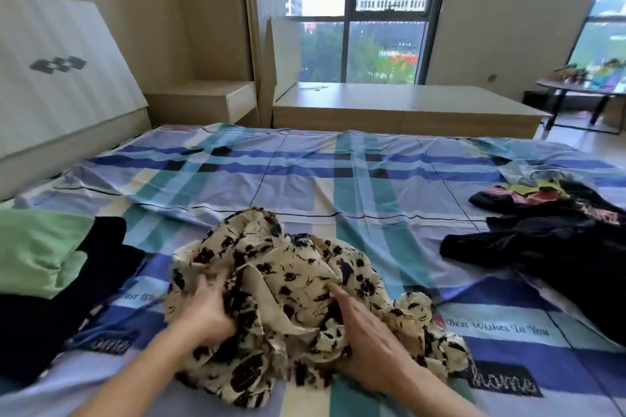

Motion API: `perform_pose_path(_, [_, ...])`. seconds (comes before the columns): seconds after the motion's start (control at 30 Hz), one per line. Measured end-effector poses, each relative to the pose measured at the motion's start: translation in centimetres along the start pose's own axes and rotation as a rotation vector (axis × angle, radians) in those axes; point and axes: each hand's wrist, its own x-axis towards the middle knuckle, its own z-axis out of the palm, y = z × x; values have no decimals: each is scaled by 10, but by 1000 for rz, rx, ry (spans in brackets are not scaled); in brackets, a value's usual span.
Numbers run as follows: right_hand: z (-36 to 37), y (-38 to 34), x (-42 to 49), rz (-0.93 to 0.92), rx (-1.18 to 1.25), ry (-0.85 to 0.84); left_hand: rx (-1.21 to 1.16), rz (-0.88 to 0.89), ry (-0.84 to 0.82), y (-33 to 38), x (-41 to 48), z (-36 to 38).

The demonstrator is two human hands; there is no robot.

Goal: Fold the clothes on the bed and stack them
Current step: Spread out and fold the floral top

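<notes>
Pressing the crumpled spotted blouse [291,281], our right hand [367,335] lies flat, fingers straight; whether our blurred left hand [203,313] grips it we cannot tell.

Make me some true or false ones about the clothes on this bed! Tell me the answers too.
1. The left hand and the right hand both touch the cream garment. True.
2. The cream garment is neatly folded. False: it lies crumpled.
3. A green garment lies on dark clothes at the left. True.
4. The dark pile at the right is folded flat. False: it is a loose heap.
</notes>
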Motion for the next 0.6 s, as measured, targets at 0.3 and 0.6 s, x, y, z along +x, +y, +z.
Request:
perform_pose_path(0.3, [-57,3,-1,223,-279,214,30,298,113,107,-14,16])
perform_pose_path(0.6, [-293,35,-62,474,-92,640,-100,827,251,229,-44,-179])
